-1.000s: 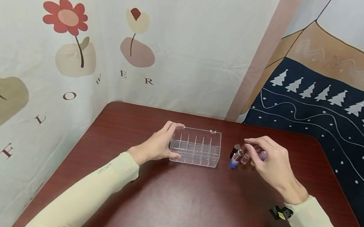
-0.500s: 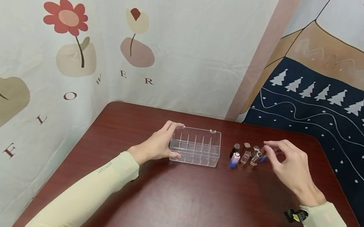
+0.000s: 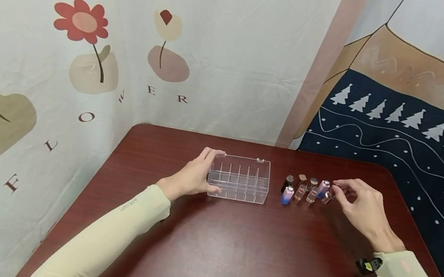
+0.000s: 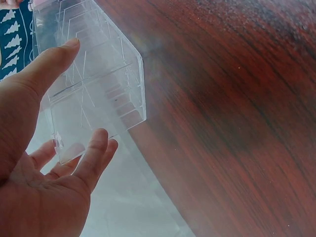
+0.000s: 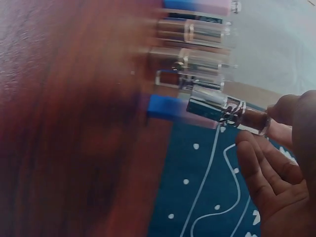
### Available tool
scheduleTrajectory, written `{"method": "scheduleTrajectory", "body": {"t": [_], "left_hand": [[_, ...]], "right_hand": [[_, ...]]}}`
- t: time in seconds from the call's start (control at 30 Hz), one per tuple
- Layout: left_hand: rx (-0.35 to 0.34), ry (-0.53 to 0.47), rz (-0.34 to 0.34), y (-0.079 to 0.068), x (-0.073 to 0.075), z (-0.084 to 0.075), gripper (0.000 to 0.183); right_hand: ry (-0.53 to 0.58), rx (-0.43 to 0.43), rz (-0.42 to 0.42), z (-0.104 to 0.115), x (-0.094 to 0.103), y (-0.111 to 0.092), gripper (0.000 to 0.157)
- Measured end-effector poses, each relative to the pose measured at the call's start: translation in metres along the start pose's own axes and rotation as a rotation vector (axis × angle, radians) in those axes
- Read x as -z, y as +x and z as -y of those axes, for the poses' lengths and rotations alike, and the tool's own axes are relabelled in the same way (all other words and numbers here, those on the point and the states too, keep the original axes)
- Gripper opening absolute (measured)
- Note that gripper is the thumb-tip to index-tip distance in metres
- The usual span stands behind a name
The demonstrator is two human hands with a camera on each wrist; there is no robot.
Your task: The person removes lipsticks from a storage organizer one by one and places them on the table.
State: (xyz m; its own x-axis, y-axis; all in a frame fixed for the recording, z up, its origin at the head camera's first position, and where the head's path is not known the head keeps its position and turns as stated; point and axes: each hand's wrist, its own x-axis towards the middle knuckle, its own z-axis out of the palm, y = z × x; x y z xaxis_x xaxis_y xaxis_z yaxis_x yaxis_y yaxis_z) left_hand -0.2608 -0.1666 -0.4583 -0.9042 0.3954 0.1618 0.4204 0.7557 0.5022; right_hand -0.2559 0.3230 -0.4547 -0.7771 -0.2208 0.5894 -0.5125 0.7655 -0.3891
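Note:
My left hand (image 3: 193, 175) grips the left end of a clear plastic divided box (image 3: 236, 194), thumb on the near side and fingers at the back. In the left wrist view the box's thin partitions (image 4: 116, 94) show through its wall. My right hand (image 3: 360, 208) pinches one end of a tilted lipstick tube (image 5: 254, 122) between thumb and fingers; its shiny metallic end points away from the hand. Just left of that hand stands a pink-and-blue lipstick tube (image 3: 322, 188), which the held one overlaps in the right wrist view.
More small tubes stand grouped right of the box: a dark one (image 3: 287, 183), a second pink-and-blue one (image 3: 287, 196), and several clear ones with metallic caps (image 3: 300, 191). All are on a dark red wooden table (image 3: 230, 247), with printed curtains (image 3: 236, 52) behind its far edge.
My right hand has moved to the right along the row of tubes, carrying the tilted lipstick tube and uncovering the standing ones. My left hand and the box have stayed in place.

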Motion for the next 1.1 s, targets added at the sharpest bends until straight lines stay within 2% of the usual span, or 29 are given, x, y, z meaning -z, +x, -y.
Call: {"method": "scheduleTrajectory", "body": {"t": [0.23, 0.43, 0.8, 1.1], "left_hand": [[0.008, 0.005, 0.005, 0.000, 0.000, -0.001, 0.113], [-0.003, -0.001, 0.006, 0.000, -0.002, -0.001, 0.113], [-0.005, 0.013, 0.004, 0.002, -0.003, -0.002, 0.113], [-0.019, 0.013, -0.004, -0.002, -0.001, -0.001, 0.113]], "right_hand": [[-0.007, -0.054, 0.099, -0.008, -0.011, -0.011, 0.014], [-0.002, -0.082, 0.130, -0.007, -0.014, -0.017, 0.012], [-0.009, -0.107, 0.144, -0.008, -0.014, -0.020, 0.019], [0.010, -0.095, 0.085, -0.003, -0.017, -0.021, 0.026]]}}
